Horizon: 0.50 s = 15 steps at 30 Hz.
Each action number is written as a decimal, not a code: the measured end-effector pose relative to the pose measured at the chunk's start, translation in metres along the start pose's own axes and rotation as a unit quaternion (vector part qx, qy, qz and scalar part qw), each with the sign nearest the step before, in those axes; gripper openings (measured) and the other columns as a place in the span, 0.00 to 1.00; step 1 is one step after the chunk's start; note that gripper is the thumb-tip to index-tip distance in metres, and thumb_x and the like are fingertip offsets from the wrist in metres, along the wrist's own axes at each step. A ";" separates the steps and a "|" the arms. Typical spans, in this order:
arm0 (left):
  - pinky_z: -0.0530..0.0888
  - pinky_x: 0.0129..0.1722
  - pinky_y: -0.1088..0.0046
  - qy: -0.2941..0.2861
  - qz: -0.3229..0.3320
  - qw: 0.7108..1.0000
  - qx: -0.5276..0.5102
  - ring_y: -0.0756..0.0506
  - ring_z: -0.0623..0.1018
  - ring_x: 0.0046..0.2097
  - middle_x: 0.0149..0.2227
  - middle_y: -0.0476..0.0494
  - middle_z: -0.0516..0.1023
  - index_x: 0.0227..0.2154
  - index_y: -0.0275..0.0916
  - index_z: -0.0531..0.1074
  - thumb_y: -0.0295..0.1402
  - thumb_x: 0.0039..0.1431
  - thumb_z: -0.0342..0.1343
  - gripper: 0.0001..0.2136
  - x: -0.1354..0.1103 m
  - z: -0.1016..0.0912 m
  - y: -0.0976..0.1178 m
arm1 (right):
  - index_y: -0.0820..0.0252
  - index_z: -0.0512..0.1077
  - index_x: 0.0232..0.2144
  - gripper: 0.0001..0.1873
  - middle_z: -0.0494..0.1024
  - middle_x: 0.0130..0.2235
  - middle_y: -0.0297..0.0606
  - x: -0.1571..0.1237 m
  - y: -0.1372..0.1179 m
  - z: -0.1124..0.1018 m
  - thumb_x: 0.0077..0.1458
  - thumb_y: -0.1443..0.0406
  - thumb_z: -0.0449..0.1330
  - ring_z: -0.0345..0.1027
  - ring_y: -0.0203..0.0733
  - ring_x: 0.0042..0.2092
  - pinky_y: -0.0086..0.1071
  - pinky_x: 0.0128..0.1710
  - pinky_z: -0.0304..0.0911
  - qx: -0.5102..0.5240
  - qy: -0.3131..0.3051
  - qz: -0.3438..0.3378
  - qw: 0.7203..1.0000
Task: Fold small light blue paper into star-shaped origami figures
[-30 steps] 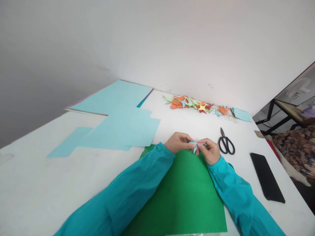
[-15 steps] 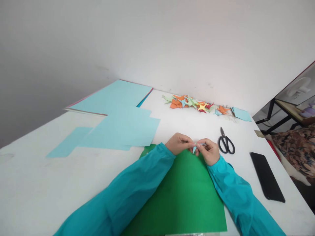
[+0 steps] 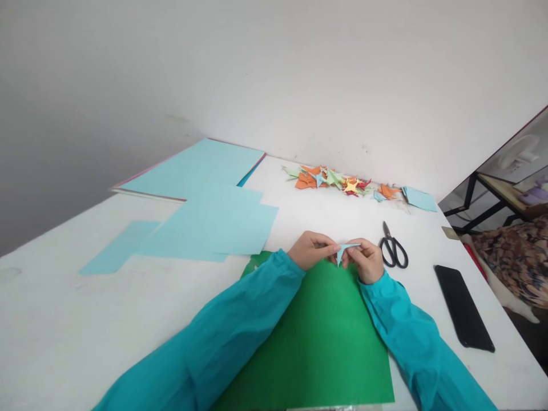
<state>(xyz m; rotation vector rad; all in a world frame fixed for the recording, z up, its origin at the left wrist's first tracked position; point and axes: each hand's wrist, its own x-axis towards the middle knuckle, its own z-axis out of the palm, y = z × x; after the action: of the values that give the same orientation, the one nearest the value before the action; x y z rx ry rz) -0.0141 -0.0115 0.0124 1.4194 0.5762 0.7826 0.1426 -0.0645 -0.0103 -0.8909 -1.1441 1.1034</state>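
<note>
A small folded piece of light blue paper (image 3: 343, 250), with narrow pointed ends, is held over the far edge of a green sheet (image 3: 325, 337). My left hand (image 3: 311, 250) pinches its left side between thumb and fingers. On the other side, my right hand (image 3: 367, 260) grips the paper too, with one thin point reaching over the fingers and another hanging down between the hands. The fingertips behind the paper are partly hidden.
Scissors (image 3: 393, 245) lie right of my right hand, with a black phone-like slab (image 3: 463, 308) nearer. Light blue sheets (image 3: 214, 222) spread to the left. Along the wall are colourful folded paper pieces (image 3: 334, 180) and a light blue paper stack (image 3: 419, 198).
My right thumb has shifted right, away from the left fingertips. More of the folded blue paper now shows between the hands.
</note>
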 end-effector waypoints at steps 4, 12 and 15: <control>0.71 0.26 0.75 -0.010 -0.017 0.999 -0.028 0.52 0.72 0.22 0.18 0.46 0.74 0.21 0.30 0.74 0.39 0.40 0.61 0.13 0.000 0.000 -0.002 | 0.61 0.71 0.28 0.07 0.75 0.20 0.33 -0.001 -0.001 0.002 0.46 0.63 0.61 0.66 0.35 0.19 0.30 0.19 0.63 -0.007 -0.007 0.000 1.000; 0.69 0.21 0.79 -0.058 -0.060 0.996 -0.045 0.53 0.72 0.20 0.19 0.46 0.75 0.24 0.31 0.73 0.42 0.44 0.58 0.16 0.001 0.002 -0.004 | 0.61 0.71 0.29 0.08 0.74 0.19 0.32 -0.002 -0.002 0.003 0.44 0.62 0.62 0.65 0.34 0.18 0.28 0.17 0.63 -0.108 0.014 0.004 0.994; 0.65 0.15 0.81 -0.059 -0.068 0.996 0.009 0.54 0.69 0.15 0.15 0.48 0.72 0.20 0.30 0.73 0.45 0.45 0.56 0.18 0.002 0.002 -0.004 | 0.61 0.72 0.29 0.08 0.73 0.18 0.31 -0.004 -0.001 0.007 0.44 0.64 0.62 0.64 0.32 0.17 0.26 0.16 0.61 -0.137 0.010 -0.002 0.991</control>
<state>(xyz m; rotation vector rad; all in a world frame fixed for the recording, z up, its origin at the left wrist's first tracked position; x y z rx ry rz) -0.0110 -0.0107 0.0087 1.4167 0.5833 0.5826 0.1356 -0.0685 -0.0090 -1.1092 -1.2994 0.9443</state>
